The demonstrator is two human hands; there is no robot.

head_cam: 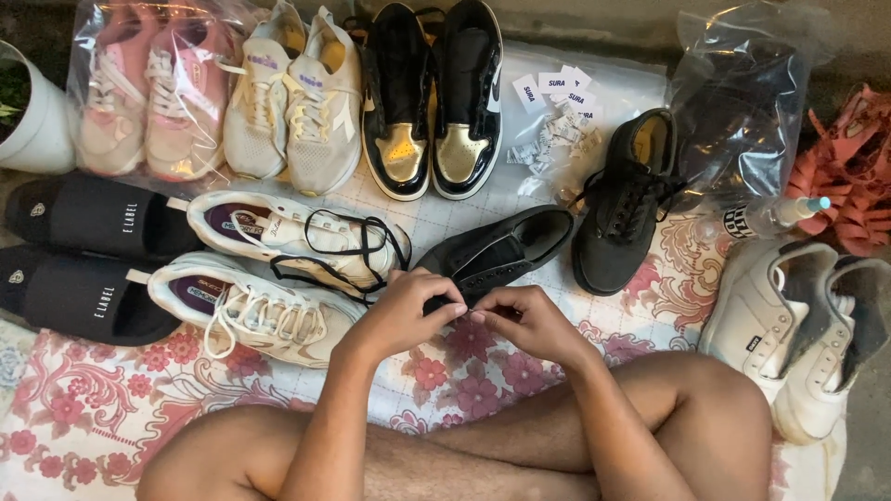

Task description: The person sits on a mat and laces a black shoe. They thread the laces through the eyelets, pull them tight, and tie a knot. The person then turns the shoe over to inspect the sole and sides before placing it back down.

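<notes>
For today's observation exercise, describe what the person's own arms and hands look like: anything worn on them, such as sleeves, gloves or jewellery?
Both arms are bare along all of their visible length: no sleeves show. The left hand and the right hand wear no gloves. No ring, watch or bracelet shows on fingers or wrists. The fingernails look short and unpainted, though they are too small to judge for certain.

Clear plastic bag [148, 56] over pink sneakers top left, white paper labels [557, 111] centre, empty bag [742, 102] right.

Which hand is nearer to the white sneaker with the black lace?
Left. The left hand lies just beside the white sneaker with the black lace; the right hand is farther away, across the black shoe.
</notes>
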